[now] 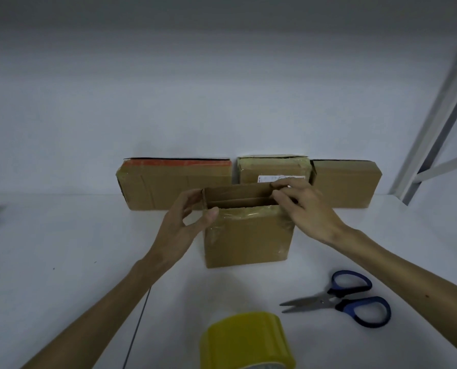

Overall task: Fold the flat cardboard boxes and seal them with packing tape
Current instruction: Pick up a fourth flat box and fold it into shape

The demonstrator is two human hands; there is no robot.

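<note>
Closest to you stands the roll of packing tape [246, 342], on the white table [62, 249] at the bottom of your view. The blue-handled scissors [341, 299] lie just to its right, blades pointing left.

Straight ahead of the tape, mid-table, stands the open box [246, 241] you are working on. It is upright with its mouth up. Its long axis runs across you from left to right, and its narrow depth runs away from you. Shiny tape already shows on the near face, along the top edge and down the right corner.

Your left hand [184, 222] grasps the left end, with the thumb on the near wall's top corner and the fingers curled round the end panel. Your right hand [307, 211] pinches the top edge at the right end, fingers reaching over toward the far wall. Each hand has one short end and neither is nearer than the other, so the box sits square between them.

As I judge it, the top is not yet folded shut. Closing it means working along that left-to-right line, and the seam will likely run the same way. To fetch tape, a hand must come back toward you. The right one is the closer to the scissors.

Behind your box, a row of three boxes [272, 169] stands against the wall, apart from yours.
</note>
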